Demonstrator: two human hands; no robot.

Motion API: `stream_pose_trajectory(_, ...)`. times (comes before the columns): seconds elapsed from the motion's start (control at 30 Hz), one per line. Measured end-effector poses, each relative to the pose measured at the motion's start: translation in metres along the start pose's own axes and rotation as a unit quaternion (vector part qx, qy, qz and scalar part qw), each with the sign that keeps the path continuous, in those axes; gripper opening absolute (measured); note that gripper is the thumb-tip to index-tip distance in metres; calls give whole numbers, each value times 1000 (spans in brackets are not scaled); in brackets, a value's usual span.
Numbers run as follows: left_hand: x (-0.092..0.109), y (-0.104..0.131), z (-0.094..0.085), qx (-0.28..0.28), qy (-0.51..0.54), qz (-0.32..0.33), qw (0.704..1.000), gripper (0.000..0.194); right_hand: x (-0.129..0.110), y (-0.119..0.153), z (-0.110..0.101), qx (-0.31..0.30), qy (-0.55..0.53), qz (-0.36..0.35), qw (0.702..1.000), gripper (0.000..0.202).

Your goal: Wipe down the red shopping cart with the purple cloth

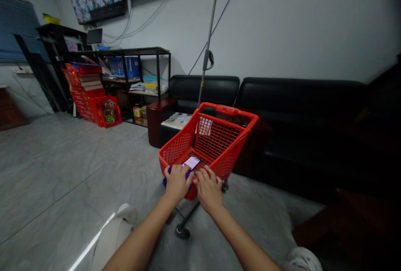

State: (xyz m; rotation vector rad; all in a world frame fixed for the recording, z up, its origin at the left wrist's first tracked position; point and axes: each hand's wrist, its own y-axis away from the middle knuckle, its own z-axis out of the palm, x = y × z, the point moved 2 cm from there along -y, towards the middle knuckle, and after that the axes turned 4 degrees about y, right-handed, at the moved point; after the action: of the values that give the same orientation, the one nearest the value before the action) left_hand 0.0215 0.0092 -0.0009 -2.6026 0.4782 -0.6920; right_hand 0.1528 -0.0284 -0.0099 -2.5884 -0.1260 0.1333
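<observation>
A red plastic shopping cart (pixel 236 147) with a grid-walled basket stands in front of me, its near rim under both hands. My left hand (pixel 178 182) is closed over a purple cloth (pixel 164 182) at the left part of that rim; most of the cloth is hidden beneath the fingers. Close beside it, my right hand (pixel 209 188) curls its fingers over the rim itself. Inside the basket, just beyond the fingertips, lies a phone (pixel 191 162) with a lit screen. A dark caster wheel (pixel 182 231) shows below my hands.
Black sofas (pixel 300 112) line the wall behind the cart, with newspapers (pixel 177 120) on one seat. A grey pole (pixel 210 24) rises behind the basket. Farther left are a black-framed shelf (pixel 158 70) and stacked red boxes (pixel 86 95). Grey tiled floor (pixel 69 175) extends left.
</observation>
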Motion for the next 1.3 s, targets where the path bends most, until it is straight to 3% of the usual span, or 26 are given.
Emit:
stream_pose_trajectory(0.13, -19, -2, -11, -46, 39, 32, 998, 26, 11, -13, -3, -15, 6, -37, 999, 34)
stream_pose_trajectory(0.27, -48, -14, -24, -100, 65, 53, 991, 27, 25, -29, 2, -5, 18, -24, 1000, 35)
stream_pose_trajectory(0.33, -57, -19, -28, -98, 71, 41, 992, 26, 22, -33, 6, -12, 19, -23, 999, 34)
stream_pose_trajectory(0.43, -55, -18, -27, -53, 68, -12, 996, 25, 5, -35, 10, -14, 28, 3, 1000, 30)
stream_pose_trajectory(0.6, -17, -3, -16, 57, 27, -123, 990, 25, -18, -36, 9, -15, 48, 25, 998, 29)
stream_pose_trajectory(0.7, -5, 1, -14, 84, -15, -136, 987, 26, -16, -37, 6, -25, 50, 16, 998, 32)
stream_pose_trajectory(0.83, -27, -2, -18, 28, -12, -63, 998, 26, 7, -46, 0, -38, 47, -38, 997, 32)
stream_pose_trajectory(0.9, -43, -5, -21, -2, 6, -30, 1000, 26, 21, -52, -1, -21, 49, -32, 998, 31)
stream_pose_trajectory(1.0, -57, -9, -26, -6, 22, -40, 999, 24, 30, -59, 2, -16, 40, -50, 998, 32)
stream_pose_trajectory(1.07, -52, -12, -27, 20, 16, -90, 996, 24, 26, -62, 7, -22, 31, -58, 998, 33)
stream_pose_trajectory(1.17, -25, -17, -22, 68, -36, -169, 983, 26, 16, -63, 14, -9, 24, -34, 999, 31)
stream_pose_trajectory(1.3, 11, -27, -12, 84, -104, -152, 979, 31, 9, -62, 15, 5, 16, -31, 999, 30)
